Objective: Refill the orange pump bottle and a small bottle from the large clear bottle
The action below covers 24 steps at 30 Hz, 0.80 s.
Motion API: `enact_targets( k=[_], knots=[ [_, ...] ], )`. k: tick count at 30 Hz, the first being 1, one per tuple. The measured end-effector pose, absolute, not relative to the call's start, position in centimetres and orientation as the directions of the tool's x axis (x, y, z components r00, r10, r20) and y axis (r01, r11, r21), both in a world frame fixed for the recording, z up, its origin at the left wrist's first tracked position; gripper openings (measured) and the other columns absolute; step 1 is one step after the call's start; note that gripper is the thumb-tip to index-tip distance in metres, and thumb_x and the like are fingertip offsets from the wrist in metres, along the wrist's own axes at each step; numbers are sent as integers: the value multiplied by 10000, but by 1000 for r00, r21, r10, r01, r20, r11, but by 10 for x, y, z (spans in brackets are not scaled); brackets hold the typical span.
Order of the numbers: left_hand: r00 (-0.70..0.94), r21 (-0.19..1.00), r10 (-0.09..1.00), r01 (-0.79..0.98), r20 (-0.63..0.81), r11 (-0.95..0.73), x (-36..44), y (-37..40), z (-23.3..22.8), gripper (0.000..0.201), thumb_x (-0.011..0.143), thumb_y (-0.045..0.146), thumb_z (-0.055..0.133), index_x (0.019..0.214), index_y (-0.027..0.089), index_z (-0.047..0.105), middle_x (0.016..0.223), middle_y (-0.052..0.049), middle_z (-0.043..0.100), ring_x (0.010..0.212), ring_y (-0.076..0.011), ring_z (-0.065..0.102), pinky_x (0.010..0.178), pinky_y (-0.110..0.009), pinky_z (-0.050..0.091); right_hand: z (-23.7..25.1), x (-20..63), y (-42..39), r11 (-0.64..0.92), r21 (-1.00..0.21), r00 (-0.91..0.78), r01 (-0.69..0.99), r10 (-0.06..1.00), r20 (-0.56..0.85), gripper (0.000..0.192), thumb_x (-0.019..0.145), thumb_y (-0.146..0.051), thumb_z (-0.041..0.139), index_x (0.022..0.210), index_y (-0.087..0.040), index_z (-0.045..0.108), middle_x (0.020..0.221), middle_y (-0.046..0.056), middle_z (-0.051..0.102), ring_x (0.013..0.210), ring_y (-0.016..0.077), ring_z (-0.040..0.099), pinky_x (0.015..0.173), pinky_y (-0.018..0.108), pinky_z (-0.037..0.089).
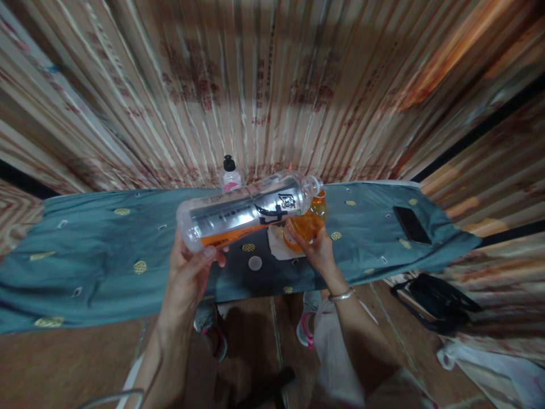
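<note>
My left hand (191, 267) grips the base of a large clear plastic bottle (249, 213) with a grey label, held almost level, a little orange liquid lying along its lower side. Its open mouth points right, over a round glass (307, 224) full of orange liquid. My right hand (317, 250) holds that glass from below, above a white napkin (276, 241) on the table. A white bottle cap (255, 263) lies on the cloth between my hands.
The narrow table wears a teal cloth (93, 250) with yellow motifs. A small bottle with a black cap (230, 175) stands at the far edge. A black phone (411, 225) lies at the right. A black bag (438, 301) sits on the floor at right.
</note>
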<state>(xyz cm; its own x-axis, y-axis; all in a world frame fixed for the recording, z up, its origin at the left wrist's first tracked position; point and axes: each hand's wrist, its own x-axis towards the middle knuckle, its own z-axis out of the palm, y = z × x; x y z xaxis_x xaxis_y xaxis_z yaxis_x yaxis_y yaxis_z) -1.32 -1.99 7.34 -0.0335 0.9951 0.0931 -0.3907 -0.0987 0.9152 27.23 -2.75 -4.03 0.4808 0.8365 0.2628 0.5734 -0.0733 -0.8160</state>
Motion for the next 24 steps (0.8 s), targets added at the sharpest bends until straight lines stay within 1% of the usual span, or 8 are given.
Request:
enact_targets(
  k=[5, 12, 18, 22, 24],
  knots=[
    [-24, 915, 995, -391, 97, -99, -14, -20, 72, 537, 623, 314, 922, 1117, 241, 726, 844, -35, 721, 632, -197, 666, 448, -265, 464, -40, 272, -27, -75, -817, 481, 572, 837, 260, 787, 743, -694, 785, 1308, -175, 605, 1123, 192, 816, 1018, 405, 796, 826, 505, 644],
    [-32, 914, 995, -392, 99, -103, -13, -20, 75, 568, 602, 315, 931, 1129, 239, 733, 831, -25, 721, 624, -185, 662, 442, -247, 471, -40, 272, -27, -76, -820, 489, 567, 832, 261, 794, 737, -674, 802, 1316, -166, 606, 1100, 183, 822, 1016, 398, 800, 825, 486, 645],
    [-18, 926, 992, -357, 128, -126, -15, -19, 71, 526, 639, 336, 911, 1117, 230, 722, 839, -31, 715, 625, -188, 666, 440, -250, 471, -41, 272, -26, -93, -814, 496, 573, 831, 254, 796, 734, -690, 797, 1320, -189, 599, 1115, 175, 816, 1025, 399, 797, 830, 491, 637],
    [-26, 922, 991, -364, 131, -131, -14, -19, 71, 526, 628, 333, 910, 1109, 227, 725, 839, -33, 715, 620, -186, 664, 439, -247, 467, -41, 271, -26, -119, -814, 513, 569, 825, 238, 825, 714, -672, 807, 1318, -148, 600, 1109, 206, 810, 1004, 411, 800, 811, 492, 641],
    [-22, 920, 991, -371, 129, -128, -14, -19, 71, 526, 628, 331, 912, 1111, 226, 732, 832, -33, 716, 621, -188, 664, 441, -249, 470, -40, 270, -26, -116, -816, 515, 566, 823, 240, 817, 719, -664, 806, 1315, -144, 601, 1097, 205, 813, 997, 408, 802, 807, 487, 641]
  ],
)
